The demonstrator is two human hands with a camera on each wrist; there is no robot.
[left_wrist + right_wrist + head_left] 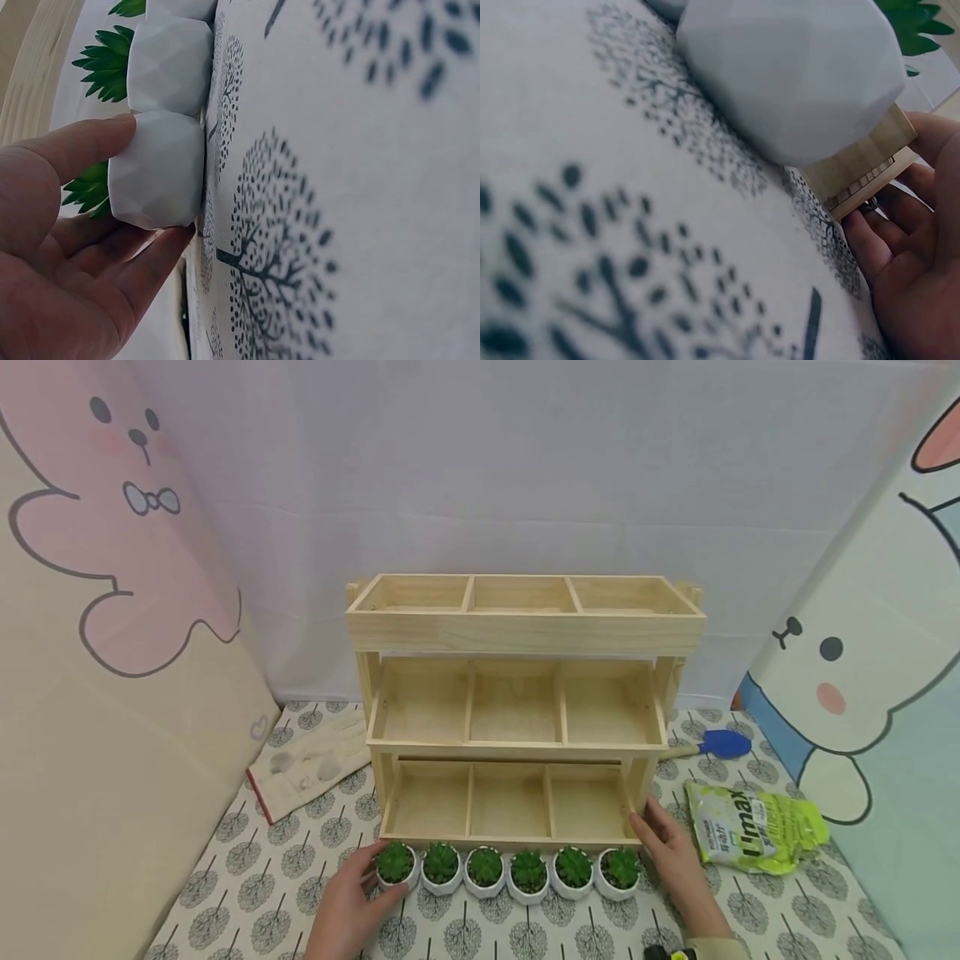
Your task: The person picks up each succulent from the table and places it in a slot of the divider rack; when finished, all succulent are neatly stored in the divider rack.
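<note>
A row of several small green succulents in white faceted pots (pixel 484 890) stands along the front of a three-tier wooden shelf (pixel 525 635). My left hand (pixel 351 897) holds the leftmost potted succulent (pixel 156 176), thumb on one side and fingers on the other. That pot is right beside its neighbour (pixel 171 67). At the other end, my right hand (pixel 673 852) grips the lower right corner of the shelf (pixel 859 161), thumb over the front board and fingers round the side. The rightmost pot (pixel 791 75) stands just left of this hand.
Each shelf tier is split into three bare compartments. To the left lie cream gloves (pixel 315 768) with a red edge. On the right are a blue-bladed small shovel (pixel 723 743) and a green bag (pixel 753 828). A tree-patterned cloth (pixel 255 893) covers the table.
</note>
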